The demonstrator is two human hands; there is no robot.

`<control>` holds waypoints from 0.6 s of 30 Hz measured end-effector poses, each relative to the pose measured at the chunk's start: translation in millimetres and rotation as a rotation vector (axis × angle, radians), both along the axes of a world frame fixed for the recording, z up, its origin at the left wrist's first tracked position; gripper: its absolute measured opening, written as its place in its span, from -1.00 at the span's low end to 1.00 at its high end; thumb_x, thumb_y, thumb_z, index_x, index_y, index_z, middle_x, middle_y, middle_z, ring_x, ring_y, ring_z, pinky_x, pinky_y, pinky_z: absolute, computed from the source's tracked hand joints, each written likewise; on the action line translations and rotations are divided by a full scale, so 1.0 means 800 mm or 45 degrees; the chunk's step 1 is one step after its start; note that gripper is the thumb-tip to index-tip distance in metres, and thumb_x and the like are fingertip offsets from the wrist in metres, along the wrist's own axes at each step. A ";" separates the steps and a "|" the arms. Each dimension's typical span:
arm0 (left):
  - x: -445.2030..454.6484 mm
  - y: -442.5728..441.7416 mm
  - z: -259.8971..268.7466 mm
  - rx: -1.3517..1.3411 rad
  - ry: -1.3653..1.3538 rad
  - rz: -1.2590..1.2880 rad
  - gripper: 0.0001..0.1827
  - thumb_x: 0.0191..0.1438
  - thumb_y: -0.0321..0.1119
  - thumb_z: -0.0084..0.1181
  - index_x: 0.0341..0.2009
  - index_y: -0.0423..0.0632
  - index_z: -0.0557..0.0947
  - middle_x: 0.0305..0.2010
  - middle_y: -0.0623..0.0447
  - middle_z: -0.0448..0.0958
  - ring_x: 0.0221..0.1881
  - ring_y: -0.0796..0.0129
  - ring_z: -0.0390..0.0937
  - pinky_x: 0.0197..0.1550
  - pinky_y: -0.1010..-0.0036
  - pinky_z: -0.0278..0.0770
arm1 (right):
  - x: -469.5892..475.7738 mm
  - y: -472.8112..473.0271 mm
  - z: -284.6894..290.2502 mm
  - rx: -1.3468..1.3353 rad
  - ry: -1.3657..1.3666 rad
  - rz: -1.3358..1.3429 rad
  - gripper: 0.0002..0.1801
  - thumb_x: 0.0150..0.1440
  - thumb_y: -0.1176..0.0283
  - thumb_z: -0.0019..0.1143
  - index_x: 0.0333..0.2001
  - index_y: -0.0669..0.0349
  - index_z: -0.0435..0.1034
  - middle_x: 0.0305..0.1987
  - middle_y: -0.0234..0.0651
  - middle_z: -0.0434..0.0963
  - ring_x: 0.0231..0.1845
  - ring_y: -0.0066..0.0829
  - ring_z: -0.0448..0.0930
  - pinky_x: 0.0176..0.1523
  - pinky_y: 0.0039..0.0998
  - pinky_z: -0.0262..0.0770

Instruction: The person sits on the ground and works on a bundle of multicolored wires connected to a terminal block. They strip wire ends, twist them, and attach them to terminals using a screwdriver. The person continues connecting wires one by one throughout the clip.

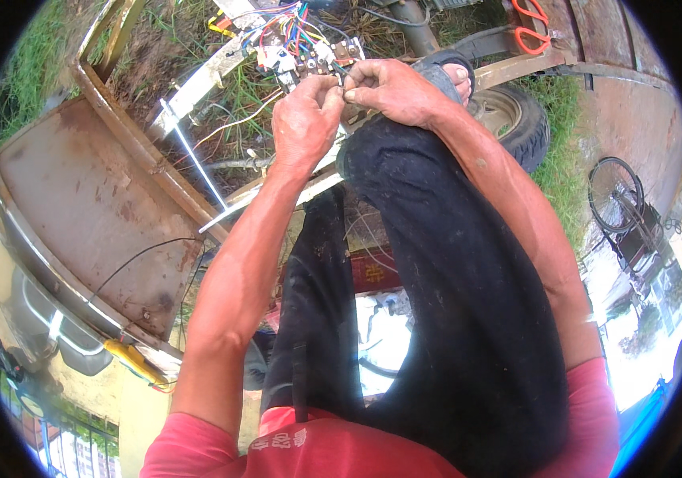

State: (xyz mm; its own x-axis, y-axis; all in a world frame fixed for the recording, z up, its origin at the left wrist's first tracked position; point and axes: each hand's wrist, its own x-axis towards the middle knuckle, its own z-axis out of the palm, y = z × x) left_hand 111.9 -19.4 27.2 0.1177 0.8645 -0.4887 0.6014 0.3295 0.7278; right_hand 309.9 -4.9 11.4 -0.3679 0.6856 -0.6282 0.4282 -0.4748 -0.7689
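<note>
My left hand (310, 122) and my right hand (397, 91) meet just in front of a cluster of wiring, fingertips and thumbs pinched close together. Whatever small piece lies between the fingertips is too hidden to make out. Right beyond them sits a terminal block (312, 62) with metal screws and brown sections. White plastic connectors (276, 58) lie beside it. A bundle of coloured wires (293, 27), blue, red, yellow and green among them, fans out above the block. My right forearm passes over my raised knee, close to my sandalled foot (459, 80).
A rusty metal vehicle frame (131, 137) with a sheet panel (95, 209) stands at left. A thin metal rod (194, 155) leans across it. Orange handles (532, 36) lie at upper right, above a tyred wheel (520, 119). A yellow handheld meter (134, 361) rests lower left.
</note>
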 end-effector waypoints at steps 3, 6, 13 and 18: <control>0.002 0.005 0.002 -0.028 0.023 -0.032 -0.70 0.21 -0.21 0.22 -0.11 -0.14 0.76 -0.33 -0.09 0.74 -0.30 0.29 0.70 -0.16 0.34 0.63 | 0.000 -0.002 -0.005 0.009 0.025 -0.008 -0.82 0.24 0.40 0.24 -0.16 0.28 0.53 -0.31 -0.44 0.59 -0.27 -0.64 0.52 -0.12 -0.48 0.49; 0.007 0.009 0.002 -0.050 0.056 -0.030 -0.69 0.20 -0.20 0.23 -0.12 -0.17 0.76 -0.34 -0.09 0.75 -0.31 0.29 0.71 -0.17 0.35 0.63 | 0.001 -0.003 -0.005 0.028 0.036 -0.004 -0.81 0.23 0.41 0.24 -0.15 0.30 0.52 -0.31 -0.44 0.59 -0.27 -0.63 0.53 -0.12 -0.47 0.50; 0.013 0.007 0.000 -0.167 -0.045 0.129 -0.70 0.22 -0.21 0.24 -0.20 -0.22 0.74 -0.38 -0.02 0.74 -0.40 0.44 0.64 -0.32 0.43 0.58 | -0.001 -0.005 -0.004 0.049 -0.014 0.005 -0.82 0.23 0.44 0.22 -0.14 0.31 0.52 -0.32 -0.44 0.58 -0.29 -0.61 0.52 -0.14 -0.45 0.50; 0.030 0.002 -0.007 -0.192 -0.102 0.393 -0.73 0.26 -0.25 0.22 -0.23 -0.25 0.73 -0.45 0.06 0.67 -0.46 0.49 0.55 -0.40 0.48 0.49 | -0.004 -0.003 -0.001 0.024 -0.059 -0.005 -0.82 0.20 0.39 0.24 -0.20 0.29 0.53 -0.37 -0.42 0.58 -0.32 -0.59 0.53 -0.18 -0.44 0.49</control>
